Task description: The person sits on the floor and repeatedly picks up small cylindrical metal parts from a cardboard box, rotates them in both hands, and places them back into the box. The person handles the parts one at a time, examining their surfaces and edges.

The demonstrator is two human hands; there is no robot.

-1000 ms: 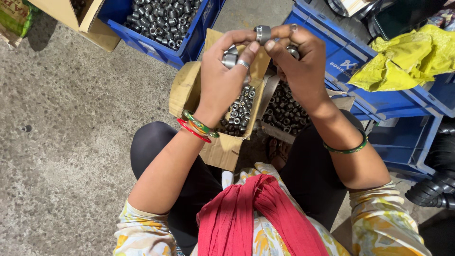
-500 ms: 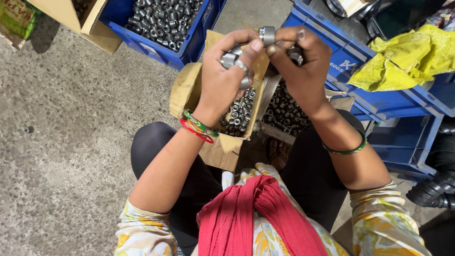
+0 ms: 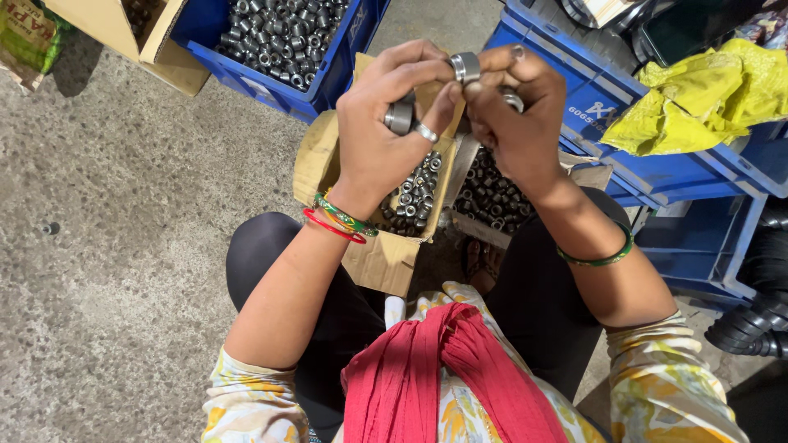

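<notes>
Both hands barely shifted, left hand [image 3: 386,135] and right hand [image 3: 517,123] raised together, fingertips' grip pinching metal ring [image 3: 465,66].

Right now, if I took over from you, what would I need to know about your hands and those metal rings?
Left hand: holds several metal rings, one showing at.
Right hand: pinches one ring at the fingertips together with the left, more tucked in the palm.
Both hands are raised over two open cardboard boxes full of small rings, between the knees.
A blue crate of rings stands further ahead on the floor.
Done: a handful is picked up.
Left: I cannot tell how many are sorted; both boxes and the crate still hold plenty.
</notes>
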